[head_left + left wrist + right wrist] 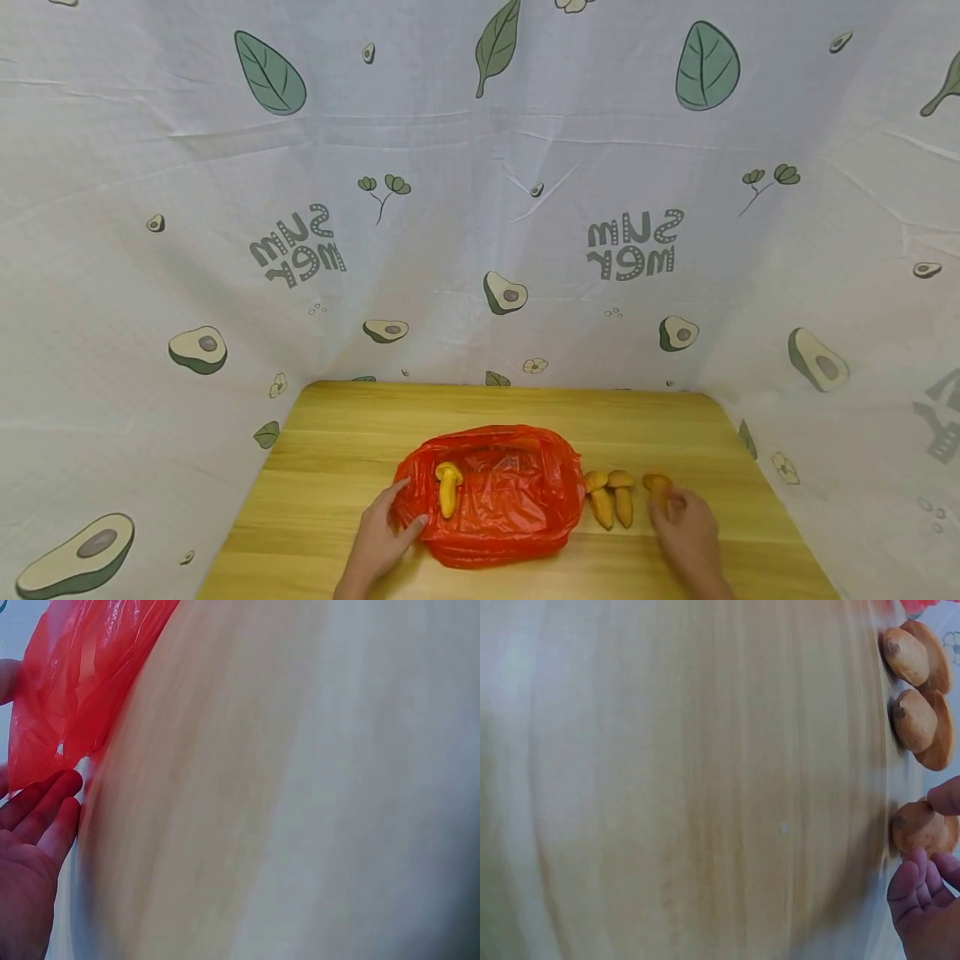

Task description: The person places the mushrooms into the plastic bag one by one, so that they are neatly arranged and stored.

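A red plastic bag [517, 546] lies spread open on the table, with one yellow mushroom [447, 492] on its left part. My left hand [377, 533] touches the bag's left edge, thumb and index finger spread apart; in the left wrist view its other fingers [58, 817] lie loosely beside the red plastic. Right of the bag, my right hand [688, 529] holds a brown mushroom [657, 483] between thumb and fingers, the hand covering part of its stem. That mushroom [915, 826] appears at the table surface in the right wrist view.
Two more brown mushrooms, one [600, 500] close against the bag and another [622, 500] beside it, lie with caps toward the back. The wooden table [337, 417] is enclosed at the back and sides by a white printed curtain [450, 250].
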Tool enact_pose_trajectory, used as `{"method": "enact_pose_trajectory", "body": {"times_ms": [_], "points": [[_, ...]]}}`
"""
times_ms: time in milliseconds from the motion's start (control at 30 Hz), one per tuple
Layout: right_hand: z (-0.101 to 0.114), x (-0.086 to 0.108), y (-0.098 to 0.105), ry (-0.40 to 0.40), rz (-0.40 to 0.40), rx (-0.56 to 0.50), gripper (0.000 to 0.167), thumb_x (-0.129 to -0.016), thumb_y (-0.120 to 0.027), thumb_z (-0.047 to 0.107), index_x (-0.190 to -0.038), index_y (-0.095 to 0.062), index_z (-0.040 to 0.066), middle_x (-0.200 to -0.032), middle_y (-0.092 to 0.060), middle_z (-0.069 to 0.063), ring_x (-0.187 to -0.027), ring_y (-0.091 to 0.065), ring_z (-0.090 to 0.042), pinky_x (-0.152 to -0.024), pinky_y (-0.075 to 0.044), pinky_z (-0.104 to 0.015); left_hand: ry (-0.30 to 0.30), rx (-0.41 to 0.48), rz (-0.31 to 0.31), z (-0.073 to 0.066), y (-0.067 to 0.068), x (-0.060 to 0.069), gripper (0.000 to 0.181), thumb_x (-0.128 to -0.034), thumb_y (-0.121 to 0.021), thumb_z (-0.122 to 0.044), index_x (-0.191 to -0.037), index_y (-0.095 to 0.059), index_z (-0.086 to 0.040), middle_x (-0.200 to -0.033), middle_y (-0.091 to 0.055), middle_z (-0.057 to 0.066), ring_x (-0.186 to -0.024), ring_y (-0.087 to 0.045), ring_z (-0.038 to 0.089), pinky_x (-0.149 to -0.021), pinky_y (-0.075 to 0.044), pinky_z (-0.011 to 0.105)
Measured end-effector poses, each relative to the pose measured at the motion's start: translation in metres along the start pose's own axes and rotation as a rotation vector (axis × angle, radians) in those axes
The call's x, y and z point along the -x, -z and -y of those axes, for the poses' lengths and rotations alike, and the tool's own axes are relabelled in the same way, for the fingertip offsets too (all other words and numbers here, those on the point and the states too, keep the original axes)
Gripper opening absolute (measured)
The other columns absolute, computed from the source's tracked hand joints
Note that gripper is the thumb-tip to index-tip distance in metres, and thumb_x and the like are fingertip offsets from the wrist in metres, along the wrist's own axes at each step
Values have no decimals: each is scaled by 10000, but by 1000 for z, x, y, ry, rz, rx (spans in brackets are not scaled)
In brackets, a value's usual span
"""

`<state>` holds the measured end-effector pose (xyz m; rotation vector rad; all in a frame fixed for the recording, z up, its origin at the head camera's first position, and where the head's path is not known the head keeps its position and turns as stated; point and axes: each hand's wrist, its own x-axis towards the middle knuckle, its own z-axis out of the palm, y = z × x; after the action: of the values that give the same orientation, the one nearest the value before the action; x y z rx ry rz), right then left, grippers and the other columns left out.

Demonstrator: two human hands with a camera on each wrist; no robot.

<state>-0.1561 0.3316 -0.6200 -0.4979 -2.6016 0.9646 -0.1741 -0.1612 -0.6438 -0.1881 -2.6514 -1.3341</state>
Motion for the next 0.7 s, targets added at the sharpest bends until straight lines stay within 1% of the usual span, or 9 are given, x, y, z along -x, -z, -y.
{"method": "enact_pose_trajectory", "body": {"times_ms": [67, 167, 267, 333, 400, 500, 600, 700], "points": [[0, 1, 1, 2, 17, 15, 534, -999, -617, 367, -1200, -616, -127, -1108, -654, -339, -1037, -630, -474, -910, -503, -589, -1, 1, -1, -1, 0, 0, 682, -863, -821, -380, -1422, -583, -69, -1362, -660, 152, -1264, -637, 358, -1081, -513, 556], [-1, 2, 2, 0, 62, 28, 548, -982, -639, 349, -1221, -604, -143, -1125, -656, -339, -1045, -640, -460, -929, -516, -569, -5, -2, -3, -1, 0, 0, 684, -859, -822, -382, -1418, -587, -65, -1357, -664, 153, -1260, -640, 357, -1080, -514, 556], [-2, 2, 2, -15, 113, 23, 578, -990, -630, 364, -1255, -586, -148, -1159, -656, -339, -1062, -650, -448, -935, -535, -536, -7, -7, -5, -1, -1, 0, 685, -857, -823, -391, -1416, -590, -70, -1356, -665, 148, -1259, -641, 355, -1076, -518, 554], [-4, 1, 2, -27, 133, 20, 586, -992, -628, 379, -1261, -589, -141, -1164, -667, -329, -1064, -659, -436, -914, -552, -485, -10, -9, -8, 0, -1, 0, 682, -856, -823, -395, -1414, -594, -75, -1354, -668, 143, -1256, -643, 349, -1070, -523, 549], [-5, -1, 3, -37, 148, 18, 582, -986, -637, 384, -1253, -600, -132, -1143, -684, -312, -1050, -669, -421, -865, -564, -421, -12, -15, -12, 0, -1, 0, 677, -857, -822, -399, -1411, -596, -82, -1351, -669, 137, -1253, -645, 344, -1062, -531, 545], [-6, -4, 3, -40, 175, 19, 552, -960, -678, 348, -1235, -614, -127, -1102, -706, -286, -1018, -681, -398, -800, -559, -340, -10, -26, -18, 2, -1, 1, 672, -856, -823, -401, -1408, -600, -90, -1350, -671, 128, -1253, -646, 334, -1058, -536, 534], [-6, -7, 4, -37, 202, 31, 544, -929, -717, 311, -1226, -621, -134, -1071, -720, -271, -994, -691, -385, -775, -560, -320, -8, -34, -18, 3, -1, 1, 671, -855, -824, -401, -1409, -600, -95, -1357, -669, 125, -1259, -641, 332, -1060, -535, 529], [-6, -8, 4, -38, 210, 41, 547, -926, -726, 325, -1212, -634, -132, -1045, -732, -254, -968, -700, -368, -763, -562, -317, -8, -34, -15, 3, -2, 0, 673, -858, -820, -405, -1412, -596, -96, -1362, -665, 129, -1265, -638, 337, -1063, -532, 534]]}}
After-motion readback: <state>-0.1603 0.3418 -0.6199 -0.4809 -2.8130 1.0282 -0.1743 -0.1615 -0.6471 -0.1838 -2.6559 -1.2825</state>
